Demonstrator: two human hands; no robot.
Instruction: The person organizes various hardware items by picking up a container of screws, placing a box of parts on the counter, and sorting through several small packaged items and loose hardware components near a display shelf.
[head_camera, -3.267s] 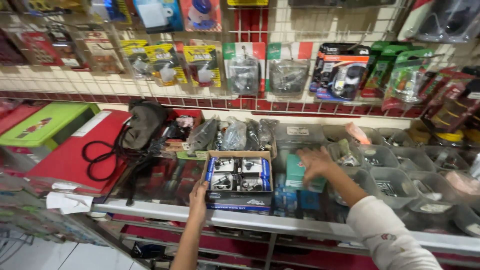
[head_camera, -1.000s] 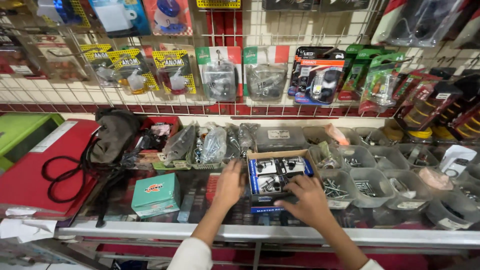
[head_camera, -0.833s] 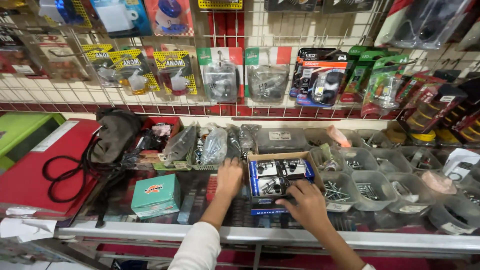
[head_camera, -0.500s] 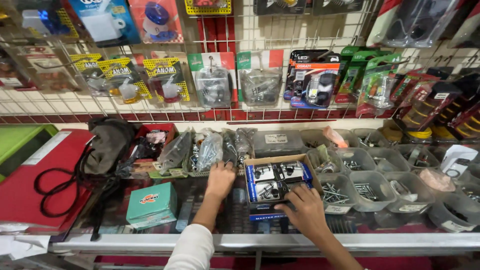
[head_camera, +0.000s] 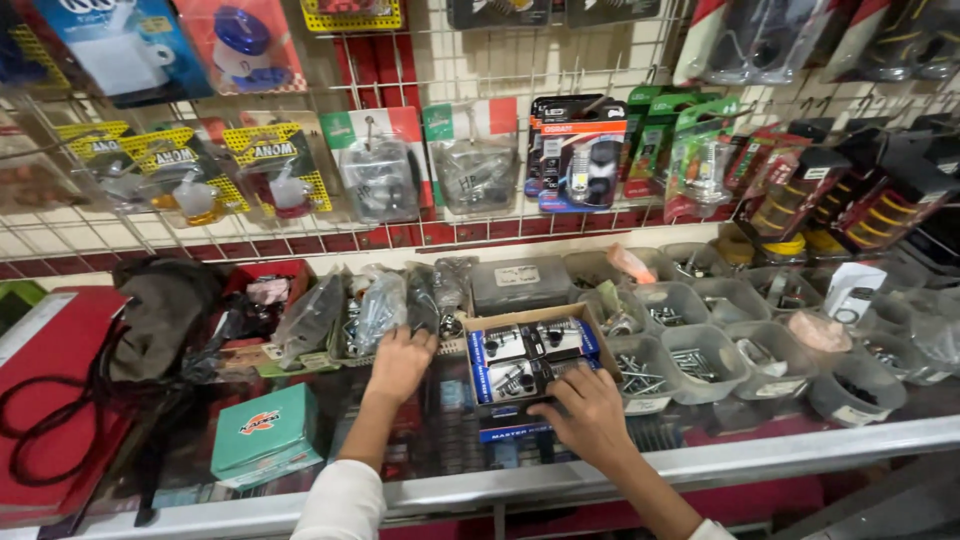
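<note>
A white wire rack (head_camera: 500, 60) covers the wall above a glass counter (head_camera: 700, 460) with a metal edge; lighting seems even.

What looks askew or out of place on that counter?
The green box lies alone on the glass counter, turned at an angle to its front edge. The cardboard box of blue packs under the right hand also sits skewed. The left hand rests by plastic bags. Nothing spilled or damaged.

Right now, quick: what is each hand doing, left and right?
Left hand: fingers curled on the clear bags; a grip cannot be told.
Right hand: open, fingers on the cardboard box, holding nothing.
</note>
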